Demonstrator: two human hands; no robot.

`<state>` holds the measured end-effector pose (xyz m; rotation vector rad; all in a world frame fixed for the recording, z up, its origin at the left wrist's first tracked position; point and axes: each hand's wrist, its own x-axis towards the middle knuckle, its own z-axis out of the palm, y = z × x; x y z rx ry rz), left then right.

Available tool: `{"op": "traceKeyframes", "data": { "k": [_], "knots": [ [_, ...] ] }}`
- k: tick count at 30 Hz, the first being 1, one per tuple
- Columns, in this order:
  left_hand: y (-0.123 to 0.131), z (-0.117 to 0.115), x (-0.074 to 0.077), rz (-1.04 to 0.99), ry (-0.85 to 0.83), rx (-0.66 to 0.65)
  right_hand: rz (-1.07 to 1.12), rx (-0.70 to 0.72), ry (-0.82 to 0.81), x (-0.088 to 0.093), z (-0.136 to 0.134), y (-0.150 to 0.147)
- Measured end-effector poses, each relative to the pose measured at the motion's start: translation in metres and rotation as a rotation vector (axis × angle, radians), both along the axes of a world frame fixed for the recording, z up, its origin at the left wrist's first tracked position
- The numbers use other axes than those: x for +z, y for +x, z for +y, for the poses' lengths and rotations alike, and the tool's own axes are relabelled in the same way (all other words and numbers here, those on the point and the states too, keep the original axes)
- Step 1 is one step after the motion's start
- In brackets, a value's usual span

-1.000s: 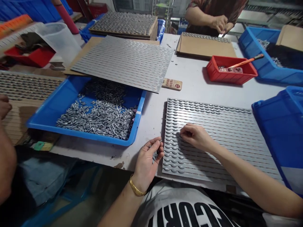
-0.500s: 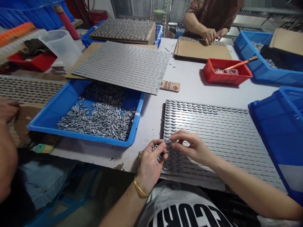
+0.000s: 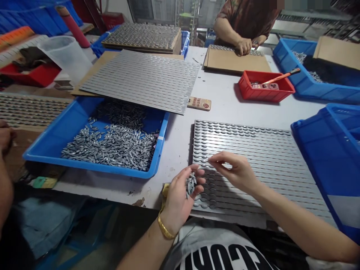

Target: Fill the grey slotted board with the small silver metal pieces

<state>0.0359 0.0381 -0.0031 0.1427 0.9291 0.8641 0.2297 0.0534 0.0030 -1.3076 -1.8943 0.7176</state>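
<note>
Left hand (image 3: 177, 202) loosely clenched, cupping a small clump of grey metal teardrop slugs (image 3: 191, 185) – they lie across the palm and fingers, at about 1 o'clock from the wrist. Right hand (image 3: 237, 172) at 3 o'clock from it, thumb and forefinger pinched above the ribbed metal plate (image 3: 261, 168); anything held there is too small to tell. Risks: the loose cup could spill slugs onto the plate or off the table (image 3: 174, 150) edge; a slipped pinch could drop one in the wrong row. Blue tray (image 3: 84, 167) of slugs at 10 o'clock, red bin (image 3: 267, 92) with orange-handled tool (image 3: 281, 77) at 1 o'clock. Co-worker's hand (image 3: 244, 47) at 12, over cardboard (image 3: 236, 62).
</note>
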Motion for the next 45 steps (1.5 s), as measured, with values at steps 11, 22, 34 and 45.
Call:
{"op": "traceKeyframes", "data": {
  "k": [11, 22, 34, 45],
  "knots": [
    [-0.011, 0.004, -0.007, 0.085, -0.104, 0.157, -0.530, 0.078, 0.225, -0.047, 0.018, 0.028],
    [-0.010, 0.003, -0.006, -0.012, -0.096, 0.172, -0.588, 0.122, 0.206, -0.041, 0.018, 0.029],
    [-0.012, -0.002, -0.002, 0.040, -0.029, 0.143, -0.500, 0.141, 0.183, -0.042, 0.024, 0.029],
    [-0.008, -0.002, -0.011, 0.044, 0.045, 0.077, -0.525, 0.186, 0.198, -0.034, 0.016, 0.026]
  ]
}}
